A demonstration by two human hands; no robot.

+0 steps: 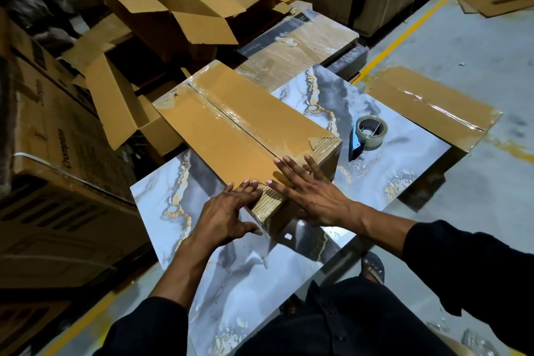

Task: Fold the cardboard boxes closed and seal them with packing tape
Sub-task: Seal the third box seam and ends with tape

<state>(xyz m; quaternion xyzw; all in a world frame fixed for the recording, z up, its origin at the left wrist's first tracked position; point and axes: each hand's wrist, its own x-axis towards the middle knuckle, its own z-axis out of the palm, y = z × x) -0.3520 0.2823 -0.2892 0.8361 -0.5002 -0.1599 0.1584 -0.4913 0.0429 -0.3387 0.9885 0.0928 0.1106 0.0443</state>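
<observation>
A long brown cardboard box (pixel 231 124) lies closed on the marble-patterned tabletop (pixel 237 274), with clear tape along its centre seam and over its corners. My left hand (pixel 228 211) rests at the box's near corner, fingers spread on the top edge and thumb low by the side. My right hand (pixel 306 185) lies flat on the near end of the top, fingers straight over the taped seam. A tape dispenser with a roll of clear tape (pixel 367 134) stands on the table to the right of the box, apart from both hands.
A second taped box (pixel 433 107) sits beyond the table's right edge. Open, unfolded boxes (pixel 185 3) and flat cardboard (pixel 115 107) pile up at the back left. Large printed cartons (pixel 57 153) line the left side. Yellow floor lines run along the concrete floor (pixel 476 46).
</observation>
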